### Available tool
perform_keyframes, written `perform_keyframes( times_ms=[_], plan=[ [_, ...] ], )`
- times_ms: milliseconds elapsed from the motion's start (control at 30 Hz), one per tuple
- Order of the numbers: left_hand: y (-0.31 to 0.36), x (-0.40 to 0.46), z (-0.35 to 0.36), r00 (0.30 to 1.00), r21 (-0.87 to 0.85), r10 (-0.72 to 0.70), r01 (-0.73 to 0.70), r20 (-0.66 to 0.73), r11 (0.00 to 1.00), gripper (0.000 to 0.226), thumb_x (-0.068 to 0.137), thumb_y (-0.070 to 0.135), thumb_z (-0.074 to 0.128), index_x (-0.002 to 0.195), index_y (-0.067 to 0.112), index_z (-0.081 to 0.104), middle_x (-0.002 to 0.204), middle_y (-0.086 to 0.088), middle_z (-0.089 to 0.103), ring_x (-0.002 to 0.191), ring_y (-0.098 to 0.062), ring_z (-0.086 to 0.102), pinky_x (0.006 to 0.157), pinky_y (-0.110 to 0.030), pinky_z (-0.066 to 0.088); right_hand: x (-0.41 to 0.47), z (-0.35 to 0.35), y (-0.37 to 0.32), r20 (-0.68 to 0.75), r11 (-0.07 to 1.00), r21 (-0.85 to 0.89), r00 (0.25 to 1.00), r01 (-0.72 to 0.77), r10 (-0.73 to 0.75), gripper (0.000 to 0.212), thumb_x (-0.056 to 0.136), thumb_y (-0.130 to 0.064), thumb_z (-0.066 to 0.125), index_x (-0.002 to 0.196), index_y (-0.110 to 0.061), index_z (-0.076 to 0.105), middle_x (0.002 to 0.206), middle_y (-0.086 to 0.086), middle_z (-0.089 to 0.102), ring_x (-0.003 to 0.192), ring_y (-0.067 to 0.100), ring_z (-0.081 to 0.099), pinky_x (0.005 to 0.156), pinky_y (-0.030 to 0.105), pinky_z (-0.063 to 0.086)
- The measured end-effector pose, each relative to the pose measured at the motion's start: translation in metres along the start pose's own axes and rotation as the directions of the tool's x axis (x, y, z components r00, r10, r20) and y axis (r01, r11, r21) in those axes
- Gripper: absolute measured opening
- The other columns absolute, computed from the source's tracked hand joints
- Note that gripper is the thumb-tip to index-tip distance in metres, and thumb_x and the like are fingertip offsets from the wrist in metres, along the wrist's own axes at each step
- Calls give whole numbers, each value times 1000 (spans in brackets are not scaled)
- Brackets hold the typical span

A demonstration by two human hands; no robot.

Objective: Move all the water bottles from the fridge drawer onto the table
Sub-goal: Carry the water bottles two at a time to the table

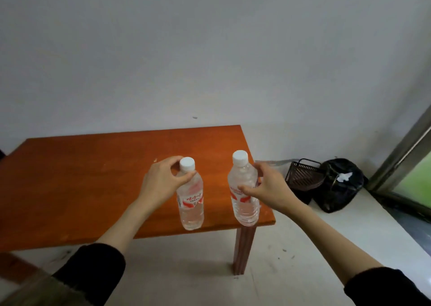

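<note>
Two clear water bottles with white caps and red-and-white labels stand upright on the orange-brown wooden table (93, 177), near its front right corner. My left hand (161, 182) grips the left bottle (191, 204) at its neck and shoulder, thumb across the front and fingers curled behind. My right hand (270, 189) wraps round the upper body of the right bottle (245, 205), whose base sits right at the table's front edge above the leg. No fridge drawer is in view.
A dark wire basket (303, 177) and a black plastic bag (338, 184) sit on the floor right of the table, against the white wall. A metal window or door frame (401, 156) runs along the far right. The table leg (243, 249) stands below the corner.
</note>
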State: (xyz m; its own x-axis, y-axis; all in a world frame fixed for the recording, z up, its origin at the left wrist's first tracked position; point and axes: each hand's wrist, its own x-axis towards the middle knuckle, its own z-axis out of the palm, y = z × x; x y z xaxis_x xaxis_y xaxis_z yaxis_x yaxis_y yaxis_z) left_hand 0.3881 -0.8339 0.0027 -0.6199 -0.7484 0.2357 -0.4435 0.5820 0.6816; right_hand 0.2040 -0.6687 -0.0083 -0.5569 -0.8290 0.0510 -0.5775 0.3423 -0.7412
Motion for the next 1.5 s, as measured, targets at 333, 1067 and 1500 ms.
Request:
perform_keyframes(
  times_ms=[333, 1067, 1500],
  plan=[
    [-94, 139, -2, 988, -12, -96, 98, 117, 995, 30, 75, 23, 75, 104, 18, 67, 100, 7, 66, 94, -11, 60, 75, -22, 45, 173, 71, -1, 163, 995, -102, 986, -21, 38, 65, 74, -30, 73, 128, -14, 42, 123, 5, 58, 107, 18, 56, 82, 23, 44],
    [-184, 294, 26, 964, -53, -45, 60, 261, 997, 43, 77, 26, 72, 117, 18, 61, 121, 1, 63, 100, -1, 48, 70, -4, 31, 351, 158, -4, 358, 954, 133, 910, -270, 208, 71, 77, -2, 69, 137, -19, 36, 142, 3, 42, 131, 21, 40, 104, 40, 39],
    [-165, 298, 19, 918, 98, -76, 41, 390, 994, 67, 84, 42, 60, 140, 22, 31, 150, 0, 31, 135, -18, 35, 107, -39, 34, 323, 147, -16, 207, 945, 99, 935, -313, 288, 74, 87, -27, 61, 147, -27, 18, 155, -1, 22, 141, 23, 26, 113, 47, 29]
  ],
)
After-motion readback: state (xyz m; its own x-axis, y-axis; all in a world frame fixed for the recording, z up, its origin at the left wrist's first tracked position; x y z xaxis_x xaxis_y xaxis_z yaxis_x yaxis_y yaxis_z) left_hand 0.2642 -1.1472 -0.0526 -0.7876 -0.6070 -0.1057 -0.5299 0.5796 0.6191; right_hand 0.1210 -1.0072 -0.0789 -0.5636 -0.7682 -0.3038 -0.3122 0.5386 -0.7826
